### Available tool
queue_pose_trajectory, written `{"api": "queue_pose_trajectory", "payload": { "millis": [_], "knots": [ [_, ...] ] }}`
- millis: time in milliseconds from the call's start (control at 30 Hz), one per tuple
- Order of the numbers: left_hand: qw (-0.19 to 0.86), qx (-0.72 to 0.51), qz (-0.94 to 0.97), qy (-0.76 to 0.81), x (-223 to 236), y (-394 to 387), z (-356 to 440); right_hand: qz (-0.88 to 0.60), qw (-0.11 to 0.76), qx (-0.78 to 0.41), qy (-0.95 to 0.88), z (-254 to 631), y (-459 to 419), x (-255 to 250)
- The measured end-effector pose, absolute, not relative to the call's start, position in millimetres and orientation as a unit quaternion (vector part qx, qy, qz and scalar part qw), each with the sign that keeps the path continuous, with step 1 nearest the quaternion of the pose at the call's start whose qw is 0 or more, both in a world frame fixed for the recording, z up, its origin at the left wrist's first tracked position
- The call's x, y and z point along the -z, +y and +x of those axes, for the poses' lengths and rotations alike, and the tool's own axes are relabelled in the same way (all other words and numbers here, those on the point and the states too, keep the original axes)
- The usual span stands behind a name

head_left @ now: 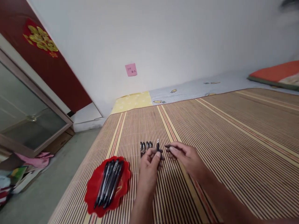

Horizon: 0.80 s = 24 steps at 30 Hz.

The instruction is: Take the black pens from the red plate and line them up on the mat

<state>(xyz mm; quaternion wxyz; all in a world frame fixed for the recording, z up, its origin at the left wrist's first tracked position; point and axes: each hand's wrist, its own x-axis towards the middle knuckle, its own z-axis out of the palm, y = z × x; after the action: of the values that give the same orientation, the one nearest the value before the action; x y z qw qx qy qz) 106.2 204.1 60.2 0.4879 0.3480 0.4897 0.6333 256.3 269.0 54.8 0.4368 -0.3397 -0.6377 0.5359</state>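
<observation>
My left hand point(150, 161) is closed around a black pen point(158, 145), whose silver tip points up and away from me. Just to the right, my right hand point(181, 152) pinches a small dark piece point(167, 146) that looks like a pen cap; it is apart from the pen's tip. Beyond my left hand, several dark pens point(145, 145) lie side by side on the striped mat, partly hidden by my fingers. A red scalloped tray point(93, 186) to the left holds a bundle of black pens point(109, 182).
The striped mat point(210, 130) covers the bed, with yellow cloth point(133, 102) and pale blue cloth point(182, 91) along the wall. A pink note point(131, 69) is stuck there. An orange folded item point(275, 73) lies far right. The bed's left edge drops to a grey floor point(63, 174).
</observation>
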Motion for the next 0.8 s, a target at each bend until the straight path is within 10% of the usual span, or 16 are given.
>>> {"api": "queue_pose_trajectory", "payload": {
  "millis": [800],
  "knots": [
    [0.531, -0.589, 0.339, 0.506, -42.6, 205.6, 154.5, -0.3, 0.472, -0.623, -0.547, 277.6, 280.5, -61.1]
  ]
}}
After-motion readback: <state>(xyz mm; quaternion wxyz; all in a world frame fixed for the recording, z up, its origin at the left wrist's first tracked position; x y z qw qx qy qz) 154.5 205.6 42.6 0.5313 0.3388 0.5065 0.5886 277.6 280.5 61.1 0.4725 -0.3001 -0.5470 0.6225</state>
